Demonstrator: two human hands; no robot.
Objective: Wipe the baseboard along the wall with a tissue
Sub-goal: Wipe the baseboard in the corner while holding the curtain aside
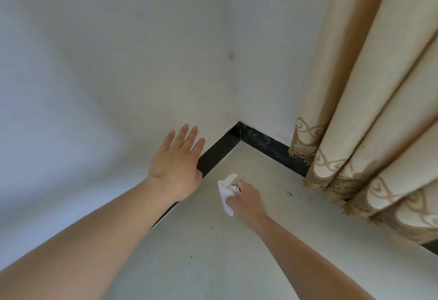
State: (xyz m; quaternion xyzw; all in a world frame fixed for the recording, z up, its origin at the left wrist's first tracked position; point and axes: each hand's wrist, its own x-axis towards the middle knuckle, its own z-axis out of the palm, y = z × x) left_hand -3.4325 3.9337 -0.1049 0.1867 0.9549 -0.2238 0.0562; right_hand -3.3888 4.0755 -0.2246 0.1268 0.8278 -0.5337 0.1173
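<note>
A black baseboard (265, 144) runs along both white walls and meets in the room corner near the middle of the view. My left hand (176, 164) is spread flat against the left wall, its heel covering part of the left baseboard run. My right hand (246, 201) hovers over the pale floor just right of that run, shut on a crumpled white tissue (226, 189). The tissue points toward the corner and is a short way off the baseboard, not touching it.
Beige curtains (369, 133) with a brown lace hem hang at the right, reaching the floor and hiding the right baseboard beyond them. The pale tiled floor (213, 252) has a few dark specks. White walls (118, 62) close the corner.
</note>
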